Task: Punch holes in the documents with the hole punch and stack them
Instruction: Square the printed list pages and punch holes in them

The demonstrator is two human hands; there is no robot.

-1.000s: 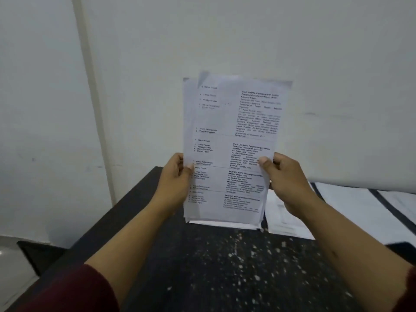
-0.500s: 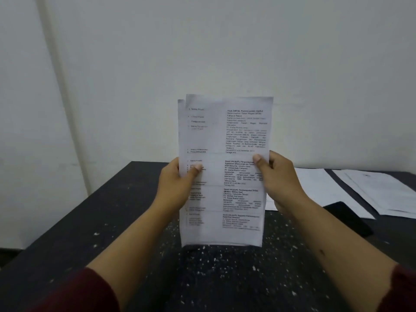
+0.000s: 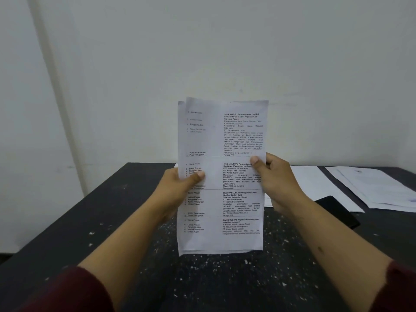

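Documents (image 3: 221, 176) are held upright between both hands, left hand (image 3: 180, 188) pinching the left edge, right hand (image 3: 273, 179) gripping the right. Bottom edge hangs just over the speckled dark surface (image 3: 225, 284), more papers (image 3: 360, 188) off past the right hand.

Upright documents (image 3: 221, 176) between left hand (image 3: 180, 188) and right hand (image 3: 278, 179) above black table (image 3: 67, 233)

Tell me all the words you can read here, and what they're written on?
All on the top sheet of the documents, gripped by the left hand and right hand:
"Studi AMDAL"
"Kampus Papua"
"Studi UKL&UPL"
"(Mother Station Gas)"
"Nama Proyek"
"Tenaga Ahli"
The small body lines are too blurred to read.
The papers on the table show no readable text.
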